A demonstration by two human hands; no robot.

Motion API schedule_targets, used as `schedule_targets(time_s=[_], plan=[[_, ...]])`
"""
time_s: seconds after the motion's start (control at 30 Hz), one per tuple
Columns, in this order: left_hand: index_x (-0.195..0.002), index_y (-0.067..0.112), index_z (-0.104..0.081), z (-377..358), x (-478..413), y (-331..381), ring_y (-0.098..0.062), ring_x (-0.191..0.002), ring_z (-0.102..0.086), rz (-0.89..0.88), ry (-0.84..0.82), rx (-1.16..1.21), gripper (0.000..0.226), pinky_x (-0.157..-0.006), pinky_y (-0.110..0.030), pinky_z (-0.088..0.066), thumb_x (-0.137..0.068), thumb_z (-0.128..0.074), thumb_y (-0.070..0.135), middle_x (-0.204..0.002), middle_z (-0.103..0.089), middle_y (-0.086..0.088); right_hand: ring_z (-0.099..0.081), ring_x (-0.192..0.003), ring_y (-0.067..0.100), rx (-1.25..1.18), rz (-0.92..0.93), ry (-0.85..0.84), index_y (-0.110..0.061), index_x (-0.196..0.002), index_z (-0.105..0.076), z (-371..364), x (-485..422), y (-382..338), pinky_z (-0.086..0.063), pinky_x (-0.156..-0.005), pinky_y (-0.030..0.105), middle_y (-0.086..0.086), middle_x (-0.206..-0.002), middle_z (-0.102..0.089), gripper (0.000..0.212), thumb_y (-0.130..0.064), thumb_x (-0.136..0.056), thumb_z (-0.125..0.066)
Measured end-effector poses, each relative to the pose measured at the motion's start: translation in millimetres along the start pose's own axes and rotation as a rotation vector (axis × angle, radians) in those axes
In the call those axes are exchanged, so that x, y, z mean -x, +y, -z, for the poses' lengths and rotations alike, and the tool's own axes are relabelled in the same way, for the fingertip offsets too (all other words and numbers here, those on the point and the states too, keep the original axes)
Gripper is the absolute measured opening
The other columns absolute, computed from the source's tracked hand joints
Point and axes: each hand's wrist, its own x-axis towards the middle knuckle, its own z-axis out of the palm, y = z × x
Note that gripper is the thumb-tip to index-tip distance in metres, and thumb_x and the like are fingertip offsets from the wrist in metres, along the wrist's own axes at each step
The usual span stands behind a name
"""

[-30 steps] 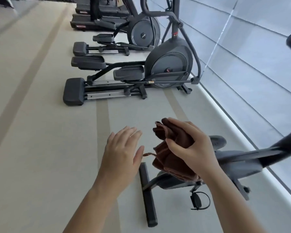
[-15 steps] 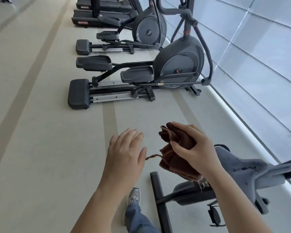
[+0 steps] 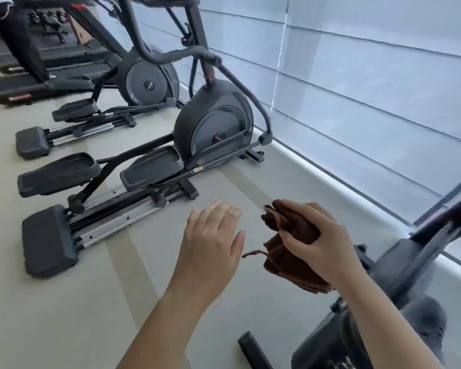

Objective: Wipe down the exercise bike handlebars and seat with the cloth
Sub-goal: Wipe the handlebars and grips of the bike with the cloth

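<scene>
1. A pale floor (image 3: 64, 315) is seen, with grey window blinds (image 3: 370, 89) along the right side.
2. A dark step machine (image 3: 213, 129) is parked beside the blinds, and another one (image 3: 147, 83) is parked behind it.
3. The exercise bike (image 3: 399, 265) is seen low on the right, partly cut off.
4. The left hand (image 3: 210, 249) is held flat over the floor. Its fingers are straight and loose, and nothing is held.
5. The right hand (image 3: 322, 249) is curled tight around the cloth.
6. The brown cloth (image 3: 280, 262) is bunched up in the air, near the bike.
</scene>
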Motion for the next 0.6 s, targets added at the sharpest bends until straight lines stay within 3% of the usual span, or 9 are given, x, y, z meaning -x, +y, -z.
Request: schedule_targets(time_s=[0.3, 0.47, 0.6], plan=[[-0.108, 0.004, -0.061, -79.0, -110.8, -33.3, -0.029, -0.106, -0.059, -0.265, -0.101, 0.202, 0.036, -0.091, -0.054, -0.041, -0.075, -0.071, 0.012, -0.111, -0.065, -0.012, -0.058, -0.101, 0.003, 0.158, -0.187, 0.212, -0.041, -0.115, -0.06, 0.2, -66.8, 31.9, -0.04, -0.089, 0.009, -0.02, -0.104, -0.062, 0.052, -0.014, -0.072, -0.072], [-0.109, 0.005, -0.061, -111.3, -191.1, -68.7, -0.029, -0.109, -0.058, -0.413, -0.117, 0.321, 0.037, -0.092, -0.054, -0.041, -0.075, -0.071, 0.011, -0.111, -0.065, -0.012, -0.057, -0.102, 0.004, 0.238, -0.234, 0.401, -0.036, -0.115, -0.062, -11.0, -133.0, 35.5, -0.04, -0.09, 0.011, -0.017, -0.105, -0.062, 0.05, -0.013, -0.072, -0.072], [-0.108, 0.003, -0.061, -120.7, -266.0, -104.6, -0.031, -0.108, -0.058, -0.495, -0.105, 0.379, 0.036, -0.091, -0.055, -0.042, -0.074, -0.072, 0.01, -0.11, -0.065, -0.014, -0.056, -0.102, 0.003, 0.26, -0.263, 0.453, -0.034, -0.115, -0.062, -29.0, -197.8, 25.7, -0.04, -0.09, 0.011, -0.013, -0.104, -0.063, 0.049, -0.013, -0.072, -0.072]])
